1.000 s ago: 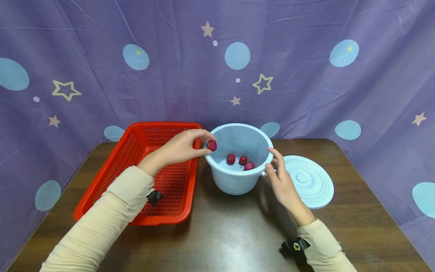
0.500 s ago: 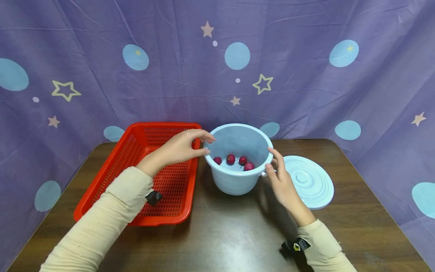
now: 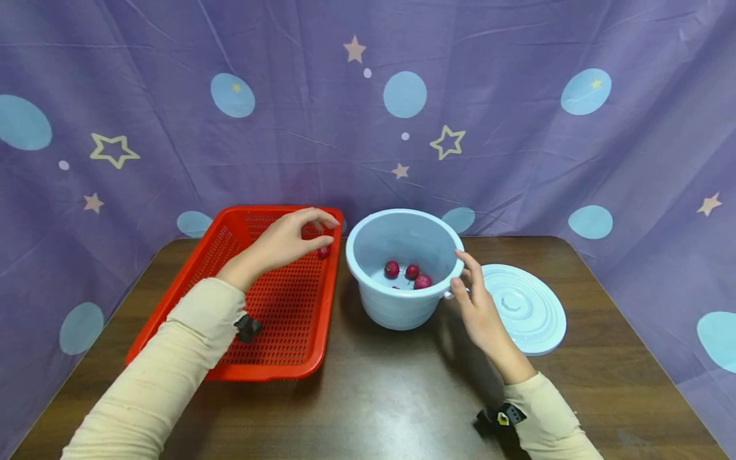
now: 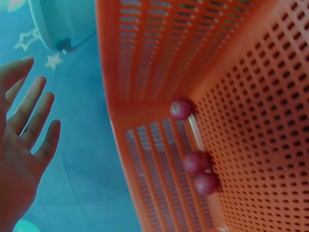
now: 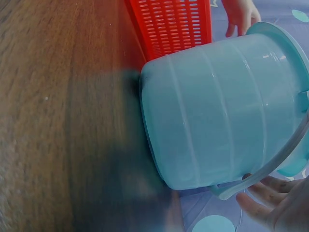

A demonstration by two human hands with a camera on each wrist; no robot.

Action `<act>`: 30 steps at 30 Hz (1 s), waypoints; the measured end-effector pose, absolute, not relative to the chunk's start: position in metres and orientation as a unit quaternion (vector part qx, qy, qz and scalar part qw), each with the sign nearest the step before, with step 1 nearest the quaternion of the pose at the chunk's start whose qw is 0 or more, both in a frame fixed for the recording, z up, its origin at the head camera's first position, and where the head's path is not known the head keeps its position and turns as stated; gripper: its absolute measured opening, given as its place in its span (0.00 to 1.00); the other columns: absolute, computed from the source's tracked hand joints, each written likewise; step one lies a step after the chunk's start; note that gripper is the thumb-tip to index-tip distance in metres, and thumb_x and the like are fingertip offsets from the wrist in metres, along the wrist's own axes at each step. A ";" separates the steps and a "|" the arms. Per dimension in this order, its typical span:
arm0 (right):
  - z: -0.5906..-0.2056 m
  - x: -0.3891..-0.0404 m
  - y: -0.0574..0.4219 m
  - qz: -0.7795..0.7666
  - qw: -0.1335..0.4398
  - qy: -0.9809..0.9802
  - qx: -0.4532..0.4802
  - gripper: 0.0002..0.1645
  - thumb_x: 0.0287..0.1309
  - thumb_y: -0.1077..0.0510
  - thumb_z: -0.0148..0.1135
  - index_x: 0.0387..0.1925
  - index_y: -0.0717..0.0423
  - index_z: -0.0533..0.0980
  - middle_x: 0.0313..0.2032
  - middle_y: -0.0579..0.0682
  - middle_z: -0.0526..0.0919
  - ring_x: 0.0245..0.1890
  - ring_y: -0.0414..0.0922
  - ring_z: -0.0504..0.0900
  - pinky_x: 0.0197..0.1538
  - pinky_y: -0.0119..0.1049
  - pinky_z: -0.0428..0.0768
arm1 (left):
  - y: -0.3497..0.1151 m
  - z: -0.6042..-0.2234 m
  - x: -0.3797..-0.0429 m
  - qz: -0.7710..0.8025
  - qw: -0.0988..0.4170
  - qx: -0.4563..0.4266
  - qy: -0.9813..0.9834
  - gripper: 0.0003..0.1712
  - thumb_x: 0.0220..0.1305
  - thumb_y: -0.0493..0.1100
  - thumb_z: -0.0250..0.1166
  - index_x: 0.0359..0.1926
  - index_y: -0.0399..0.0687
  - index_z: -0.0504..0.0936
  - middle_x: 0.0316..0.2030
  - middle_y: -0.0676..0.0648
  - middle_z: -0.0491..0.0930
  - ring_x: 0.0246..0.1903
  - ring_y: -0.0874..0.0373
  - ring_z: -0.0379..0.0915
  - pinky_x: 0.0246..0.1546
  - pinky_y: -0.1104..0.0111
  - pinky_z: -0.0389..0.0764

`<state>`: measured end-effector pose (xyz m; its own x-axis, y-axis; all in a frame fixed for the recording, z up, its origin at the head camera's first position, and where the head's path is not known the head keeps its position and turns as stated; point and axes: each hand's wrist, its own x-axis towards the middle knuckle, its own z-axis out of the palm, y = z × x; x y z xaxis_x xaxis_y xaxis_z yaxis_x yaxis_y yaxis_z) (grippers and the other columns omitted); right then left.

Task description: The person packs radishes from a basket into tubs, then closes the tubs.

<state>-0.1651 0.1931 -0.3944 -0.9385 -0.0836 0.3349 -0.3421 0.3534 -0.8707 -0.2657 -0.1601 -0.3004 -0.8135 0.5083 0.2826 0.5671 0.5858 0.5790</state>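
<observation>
My left hand [image 3: 290, 239] hovers over the back right part of the red plastic basket [image 3: 319, 358], fingers loosely bent and nothing held. Beneath it shows one small dark-red round fruit [image 3: 323, 252]; the left wrist view has a few such fruits, one by the corner [image 4: 181, 109]. Right of the basket stands a light-blue bucket [image 3: 397, 310], upright. Several of the same fruits lie inside, among them one at the right [image 3: 422, 281]. My right hand [image 3: 480, 313] rests its fingertips and thumb against the bucket's right rim, close to its handle [image 5: 270, 166].
A round light-blue lid [image 3: 523, 310] lies flat on the wooden table [image 3: 379, 409], right of the bucket and partly behind my right hand. Behind the table hangs a purple curtain [image 3: 276, 115] with stars and dots. The basket's wall stands close to the bucket.
My left hand let a red fruit drop into the bucket, then moved left over the basket. That fruit shifted along the bucket's floor. The right hand stayed at the rim.
</observation>
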 end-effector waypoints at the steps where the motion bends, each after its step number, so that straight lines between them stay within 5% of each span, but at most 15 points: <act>1: -0.395 -0.165 0.193 0.553 0.117 -0.815 0.131 0.31 0.76 0.56 0.45 0.75 0.41 0.53 0.62 0.67 0.71 0.55 0.58 0.76 0.58 0.58 0.72 | -0.163 -0.303 -0.267 -0.338 0.045 -0.298 -0.891 0.15 0.64 0.41 0.69 0.52 0.47 0.82 0.45 0.49 0.82 0.44 0.53 0.75 0.50 0.55 0.73; 30: -0.398 -0.168 0.195 0.550 0.120 -0.816 0.132 0.31 0.76 0.55 0.45 0.75 0.40 0.53 0.63 0.66 0.71 0.54 0.59 0.77 0.56 0.58 0.73 | -0.231 -0.356 -0.301 -0.339 0.007 -0.130 -0.932 0.18 0.70 0.43 0.63 0.57 0.41 0.79 0.60 0.38 0.74 0.62 0.40 0.66 0.61 0.45 0.64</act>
